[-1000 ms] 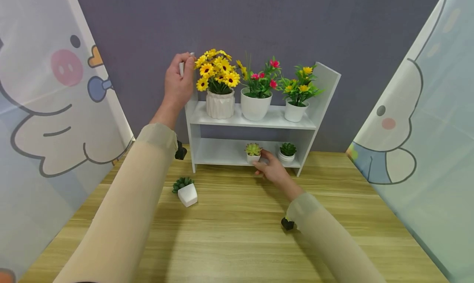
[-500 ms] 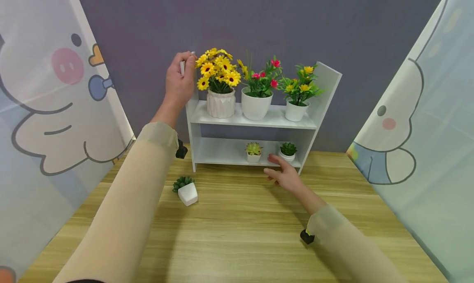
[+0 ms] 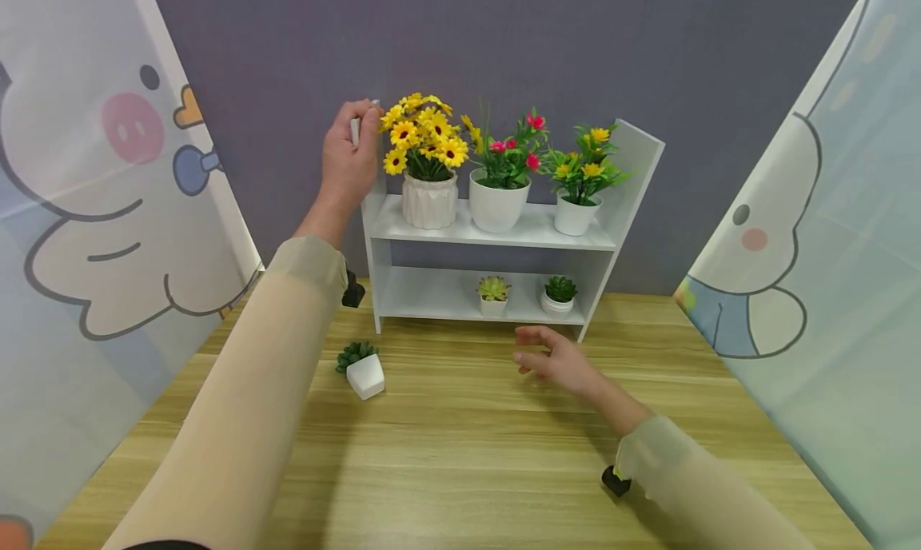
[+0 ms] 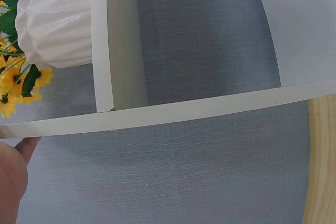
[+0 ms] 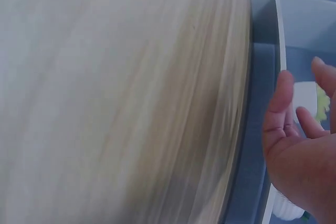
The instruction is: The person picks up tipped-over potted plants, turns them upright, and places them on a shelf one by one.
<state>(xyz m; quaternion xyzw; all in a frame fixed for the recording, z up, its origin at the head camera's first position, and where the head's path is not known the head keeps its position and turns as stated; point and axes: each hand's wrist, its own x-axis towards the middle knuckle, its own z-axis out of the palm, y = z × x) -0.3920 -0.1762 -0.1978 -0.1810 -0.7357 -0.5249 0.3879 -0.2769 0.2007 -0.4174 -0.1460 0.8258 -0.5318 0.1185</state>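
My left hand (image 3: 349, 154) grips the top of the left side panel of a white two-tier shelf (image 3: 432, 294). Held above the table in front of the shelf, my right hand (image 3: 564, 362) has loosely bent fingers and nothing in them. On the lower tier, behind that hand, stand a yellow-green succulent (image 3: 493, 294) in a small white pot and a dark green succulent (image 3: 559, 294) in a round ribbed pot. Another dark succulent in a white square pot (image 3: 365, 376) lies tipped over on the table at the left.
Along the upper tier stand a pot of yellow daisies (image 3: 429, 202), a pot with pink-red flowers (image 3: 499, 202) and a smaller yellow-flowered plant (image 3: 576, 214). The wooden table (image 3: 446, 454) meets a grey wall behind; printed cartoon sheets (image 3: 129, 214) hang at both sides.
My right hand has let go of the yellow-green succulent's pot and drawn back to the right and toward me. The pot stays on the lower tier. My left hand keeps its grip.
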